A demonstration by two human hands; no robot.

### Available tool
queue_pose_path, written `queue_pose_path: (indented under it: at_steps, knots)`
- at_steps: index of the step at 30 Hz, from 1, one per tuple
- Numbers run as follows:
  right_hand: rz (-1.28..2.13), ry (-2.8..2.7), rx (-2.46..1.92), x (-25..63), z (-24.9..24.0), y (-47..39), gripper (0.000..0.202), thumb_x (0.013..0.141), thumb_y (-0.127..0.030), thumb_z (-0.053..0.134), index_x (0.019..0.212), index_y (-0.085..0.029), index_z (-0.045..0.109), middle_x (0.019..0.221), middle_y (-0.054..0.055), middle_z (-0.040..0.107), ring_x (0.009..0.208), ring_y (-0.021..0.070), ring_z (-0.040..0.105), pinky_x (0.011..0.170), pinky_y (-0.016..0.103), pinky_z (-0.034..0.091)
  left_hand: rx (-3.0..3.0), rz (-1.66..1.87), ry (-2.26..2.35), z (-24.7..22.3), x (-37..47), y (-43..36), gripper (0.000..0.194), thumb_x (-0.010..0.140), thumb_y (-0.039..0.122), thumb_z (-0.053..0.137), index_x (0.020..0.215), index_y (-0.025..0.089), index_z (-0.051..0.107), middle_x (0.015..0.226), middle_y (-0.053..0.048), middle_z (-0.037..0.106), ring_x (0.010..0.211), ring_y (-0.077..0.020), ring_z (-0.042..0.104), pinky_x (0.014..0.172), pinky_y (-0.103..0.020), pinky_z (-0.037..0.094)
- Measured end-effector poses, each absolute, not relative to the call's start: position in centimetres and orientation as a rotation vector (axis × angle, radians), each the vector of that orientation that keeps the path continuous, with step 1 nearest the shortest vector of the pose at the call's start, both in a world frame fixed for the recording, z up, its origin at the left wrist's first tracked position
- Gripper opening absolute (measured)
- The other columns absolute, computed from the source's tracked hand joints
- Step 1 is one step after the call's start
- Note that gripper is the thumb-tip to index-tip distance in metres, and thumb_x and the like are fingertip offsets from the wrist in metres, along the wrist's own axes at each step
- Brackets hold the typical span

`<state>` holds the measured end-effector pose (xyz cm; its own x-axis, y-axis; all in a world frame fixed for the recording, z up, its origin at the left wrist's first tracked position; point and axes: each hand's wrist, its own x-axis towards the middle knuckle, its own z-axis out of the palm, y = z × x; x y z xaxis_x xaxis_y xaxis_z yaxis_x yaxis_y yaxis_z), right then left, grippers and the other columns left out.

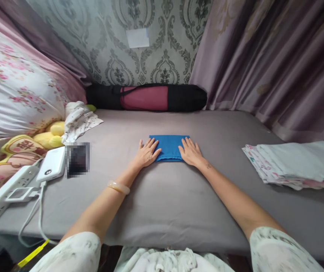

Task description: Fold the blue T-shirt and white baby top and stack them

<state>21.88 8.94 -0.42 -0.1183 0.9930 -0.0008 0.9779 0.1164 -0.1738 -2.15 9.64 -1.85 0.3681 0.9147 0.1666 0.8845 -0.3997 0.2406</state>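
Observation:
A blue cloth [170,147], folded into a flat rectangle, lies on the grey bed sheet [167,204] in front of me. My left hand [147,152] rests flat on the cloth's left edge, fingers stretched out and a little apart. On the right edge lies my right hand [190,151], also flat with its fingers spread. Neither hand grips the cloth. Several folded layers show along its near edge. A pale bangle [118,187] circles my left forearm.
Folded fabrics [295,162] are stacked at the right. Left stand a white power bank [51,163], a power strip [9,192] with cables, a blurred dark object [77,159], plush toys [51,136] and a crumpled cloth [79,119]. A long black-and-red bag [145,99] lies along the wall.

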Motion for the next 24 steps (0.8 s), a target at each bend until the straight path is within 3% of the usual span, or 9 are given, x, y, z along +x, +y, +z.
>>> queue_pose_path:
  at_steps: [9, 12, 14, 16, 20, 24]
  knots:
    - [0.308, -2.250, -1.984, 22.1, -0.6, 9.5, 0.065, 0.099, -0.046, 0.022, 0.151, -0.010, 0.028, 0.159, 0.014, 0.020, 0.147, 0.0263, 0.015, 0.117, 0.047, 0.016, 2.398, 0.287, 1.608, -1.3, -2.2, 10.3, 0.061, 0.096, 0.053, 0.030, 0.148, 0.023, 0.035, 0.158, -0.010, 0.026, 0.147, -0.0277, 0.019, 0.117, -0.056, 0.006]
    - [0.469, -2.152, -1.949, 23.3, 0.9, 10.5, 0.058, 0.100, -0.043, 0.022, 0.146, -0.013, 0.040, 0.153, 0.013, 0.036, 0.141, 0.0240, 0.032, 0.113, 0.039, 0.028, 2.255, 0.335, 1.698, -0.4, -2.3, 10.7, 0.057, 0.096, 0.050, 0.032, 0.144, 0.022, 0.042, 0.155, -0.011, 0.034, 0.144, -0.0264, 0.028, 0.116, -0.051, 0.017]
    - [0.508, -2.015, -1.979, 24.5, 2.0, 11.2, 0.053, 0.100, -0.036, 0.020, 0.131, -0.013, 0.057, 0.135, 0.014, 0.058, 0.125, 0.0224, 0.053, 0.099, 0.031, 0.041, 2.115, 0.435, 1.890, 0.2, -2.6, 10.9, 0.053, 0.095, 0.048, 0.033, 0.134, 0.019, 0.054, 0.144, -0.014, 0.048, 0.135, -0.0271, 0.041, 0.112, -0.046, 0.029]
    - [0.491, -1.916, -2.104, 25.9, 2.8, 11.7, 0.049, 0.099, -0.034, 0.027, 0.109, -0.013, 0.070, 0.111, 0.014, 0.070, 0.105, 0.0238, 0.064, 0.083, 0.029, 0.047, 1.971, 0.478, 2.092, 0.6, -3.1, 11.0, 0.048, 0.092, 0.048, 0.038, 0.118, 0.018, 0.066, 0.129, -0.017, 0.059, 0.126, -0.0310, 0.050, 0.105, -0.045, 0.037]
    - [0.512, -1.825, -2.302, 27.4, 2.8, 11.8, 0.036, 0.093, -0.036, 0.044, 0.091, -0.017, 0.074, 0.090, 0.012, 0.073, 0.092, 0.0254, 0.066, 0.074, 0.030, 0.047, 1.814, 0.418, 2.227, 0.7, -3.7, 11.2, 0.042, 0.085, 0.051, 0.049, 0.097, 0.019, 0.074, 0.117, -0.020, 0.062, 0.118, -0.0390, 0.052, 0.095, -0.049, 0.043]
    - [0.472, -1.837, -2.345, 26.4, 1.7, 11.4, 0.035, 0.090, -0.039, 0.048, 0.092, -0.017, 0.076, 0.097, 0.017, 0.072, 0.104, 0.0296, 0.064, 0.086, 0.039, 0.047, 1.710, 0.371, 2.231, 0.9, -3.2, 11.6, 0.040, 0.081, 0.052, 0.054, 0.092, 0.020, 0.075, 0.112, -0.020, 0.066, 0.117, -0.0394, 0.053, 0.091, -0.046, 0.045]
